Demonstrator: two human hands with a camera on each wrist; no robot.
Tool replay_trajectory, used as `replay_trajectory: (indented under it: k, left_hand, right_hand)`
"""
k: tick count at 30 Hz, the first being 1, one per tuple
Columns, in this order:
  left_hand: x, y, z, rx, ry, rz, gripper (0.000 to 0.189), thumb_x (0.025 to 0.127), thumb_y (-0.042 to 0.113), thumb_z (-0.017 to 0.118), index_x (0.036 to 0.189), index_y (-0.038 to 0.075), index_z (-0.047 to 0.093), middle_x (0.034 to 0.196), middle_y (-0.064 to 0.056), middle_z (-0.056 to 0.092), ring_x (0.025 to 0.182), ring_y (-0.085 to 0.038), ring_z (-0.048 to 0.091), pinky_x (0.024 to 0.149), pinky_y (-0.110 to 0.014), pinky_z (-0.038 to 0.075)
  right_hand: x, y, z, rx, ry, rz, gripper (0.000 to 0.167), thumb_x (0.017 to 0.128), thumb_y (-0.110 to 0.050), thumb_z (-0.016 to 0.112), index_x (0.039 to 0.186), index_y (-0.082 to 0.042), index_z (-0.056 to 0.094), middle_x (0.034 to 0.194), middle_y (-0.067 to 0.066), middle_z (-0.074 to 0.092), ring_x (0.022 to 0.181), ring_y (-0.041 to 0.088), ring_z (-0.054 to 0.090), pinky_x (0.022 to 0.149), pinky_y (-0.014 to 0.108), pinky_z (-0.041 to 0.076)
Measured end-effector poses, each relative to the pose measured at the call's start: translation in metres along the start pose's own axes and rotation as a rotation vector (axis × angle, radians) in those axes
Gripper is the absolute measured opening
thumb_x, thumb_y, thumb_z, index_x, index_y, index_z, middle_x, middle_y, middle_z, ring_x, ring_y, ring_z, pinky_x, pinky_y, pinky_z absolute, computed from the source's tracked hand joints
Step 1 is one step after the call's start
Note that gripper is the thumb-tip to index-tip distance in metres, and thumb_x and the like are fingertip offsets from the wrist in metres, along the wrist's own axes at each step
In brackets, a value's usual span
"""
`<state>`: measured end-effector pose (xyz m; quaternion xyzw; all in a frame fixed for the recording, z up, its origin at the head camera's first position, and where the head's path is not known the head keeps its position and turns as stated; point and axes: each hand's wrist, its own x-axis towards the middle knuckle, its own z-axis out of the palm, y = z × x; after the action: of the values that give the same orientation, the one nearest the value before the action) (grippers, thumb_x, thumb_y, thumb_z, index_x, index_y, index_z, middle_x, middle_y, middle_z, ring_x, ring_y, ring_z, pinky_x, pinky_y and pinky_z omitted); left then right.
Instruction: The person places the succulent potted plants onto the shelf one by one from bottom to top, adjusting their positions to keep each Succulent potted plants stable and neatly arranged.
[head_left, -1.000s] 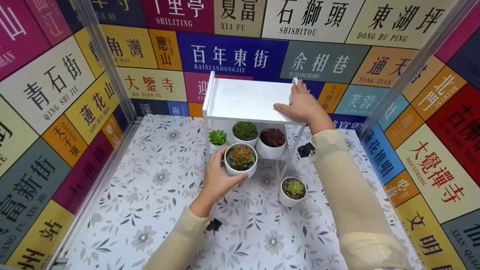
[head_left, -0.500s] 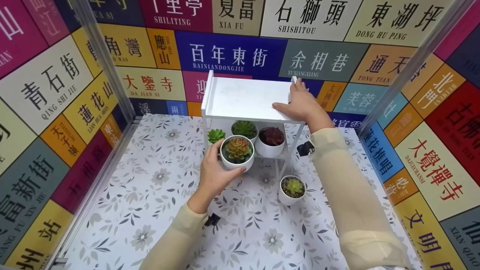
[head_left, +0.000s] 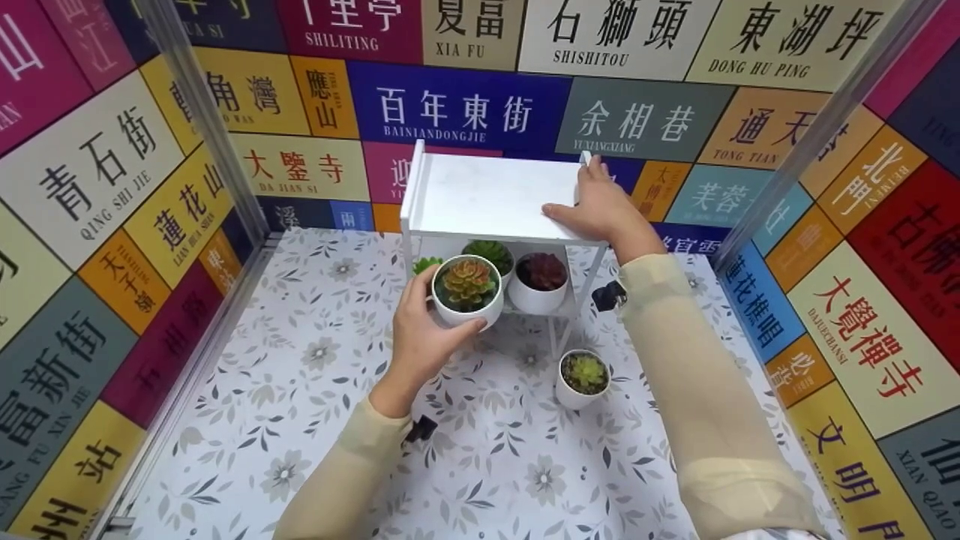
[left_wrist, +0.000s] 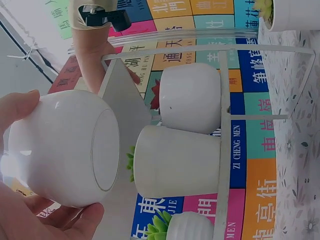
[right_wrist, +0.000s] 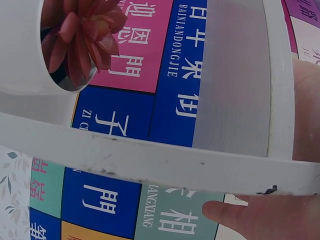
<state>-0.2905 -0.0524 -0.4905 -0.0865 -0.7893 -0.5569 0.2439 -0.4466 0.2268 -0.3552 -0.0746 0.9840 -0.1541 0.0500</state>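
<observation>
My left hand (head_left: 421, 337) grips a round white pot with an orange-green succulent (head_left: 467, 289), raised in front of a white two-tier plant stand (head_left: 487, 195). In the left wrist view the pot's underside (left_wrist: 106, 150) faces the stand, with fingers and thumb around its sides. My right hand (head_left: 606, 210) holds the right end of the top shelf, thumb on the board and fingers at the raised end rail. On the lower shelf stand a dark red succulent (head_left: 541, 289), a green succulent (head_left: 491, 255) and a bright green one (head_left: 429, 265), partly hidden by the held pot.
A small white pot with a pale green succulent (head_left: 583, 379) stands on the flower-patterned table (head_left: 300, 420), by the stand's right front leg. Panels with colourful place-name signs (head_left: 457, 109) enclose the back and sides.
My left hand has lifted the potted succulent slightly up and to the left, toward the lower shelf, covering more of the bright green plant. My right hand stays on the stand.
</observation>
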Motion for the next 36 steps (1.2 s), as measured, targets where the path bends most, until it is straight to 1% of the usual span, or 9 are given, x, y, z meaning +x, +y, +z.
replay_trajectory:
  k: [7, 11, 16, 23, 30, 33, 36]
  left_hand:
    - [0.008, 0.005, -0.002, -0.015, 0.022, -0.004, 0.097, 0.067, 0.029, 0.099, 0.150, 0.008, 0.055, 0.139, -0.011, 0.062, 0.123, -0.025, 0.064, 0.103, -0.041, 0.057]
    - [0.012, 0.006, -0.002, -0.018, 0.032, 0.003, 0.094, 0.067, 0.029, 0.098, 0.148, 0.007, 0.055, 0.138, -0.011, 0.063, 0.123, -0.025, 0.064, 0.104, -0.042, 0.057]
    - [0.016, 0.006, -0.003, -0.028, 0.041, -0.001, 0.094, 0.068, 0.030, 0.098, 0.148, 0.007, 0.055, 0.136, -0.010, 0.063, 0.121, -0.022, 0.062, 0.102, -0.039, 0.057]
    - [0.023, 0.012, -0.004, -0.031, 0.084, 0.019, 0.096, 0.067, 0.032, 0.098, 0.149, 0.007, 0.055, 0.137, -0.012, 0.063, 0.120, -0.023, 0.063, 0.099, -0.038, 0.057]
    - [0.028, 0.017, -0.004, -0.041, 0.081, 0.019, 0.094, 0.069, 0.032, 0.099, 0.149, 0.007, 0.054, 0.139, -0.011, 0.061, 0.123, -0.022, 0.062, 0.100, -0.039, 0.056]
    - [0.031, 0.018, -0.005, -0.050, 0.086, 0.028, 0.095, 0.070, 0.032, 0.098, 0.150, 0.007, 0.053, 0.140, -0.012, 0.060, 0.126, -0.022, 0.061, 0.102, -0.039, 0.056]
    - [0.034, 0.020, -0.007, -0.054, 0.090, 0.038, 0.096, 0.071, 0.033, 0.098, 0.151, 0.007, 0.052, 0.141, -0.011, 0.060, 0.127, -0.022, 0.061, 0.102, -0.039, 0.057]
  right_hand:
    - [0.001, 0.000, -0.001, 0.004, 0.006, -0.004, 0.114, 0.097, -0.071, 0.053, 0.168, 0.002, 0.002, 0.176, 0.016, -0.019, 0.166, 0.036, -0.008, 0.135, 0.054, 0.003]
    - [0.002, 0.002, 0.000, 0.006, 0.006, -0.007, 0.114, 0.097, -0.071, 0.053, 0.168, 0.002, 0.002, 0.176, 0.017, -0.018, 0.166, 0.037, -0.008, 0.135, 0.054, 0.002]
    - [0.002, 0.003, 0.001, 0.007, 0.008, -0.013, 0.114, 0.097, -0.070, 0.054, 0.168, 0.004, 0.003, 0.176, 0.018, -0.018, 0.166, 0.037, -0.008, 0.135, 0.054, 0.002]
    - [0.001, 0.000, 0.000, 0.020, 0.020, -0.008, 0.112, 0.098, -0.069, 0.055, 0.168, 0.002, 0.006, 0.177, 0.017, -0.015, 0.166, 0.037, -0.006, 0.135, 0.055, 0.004]
    - [0.000, 0.001, 0.000, 0.025, 0.017, -0.010, 0.112, 0.098, -0.070, 0.054, 0.168, 0.003, 0.006, 0.176, 0.018, -0.016, 0.166, 0.037, -0.007, 0.135, 0.054, 0.003]
    - [0.001, 0.001, 0.001, 0.026, 0.021, -0.014, 0.112, 0.098, -0.070, 0.054, 0.168, 0.003, 0.007, 0.176, 0.018, -0.015, 0.166, 0.037, -0.006, 0.135, 0.054, 0.003]
    - [0.001, 0.001, 0.001, 0.034, 0.025, -0.011, 0.111, 0.098, -0.069, 0.055, 0.169, 0.002, 0.007, 0.177, 0.017, -0.015, 0.167, 0.036, -0.006, 0.135, 0.054, 0.003]
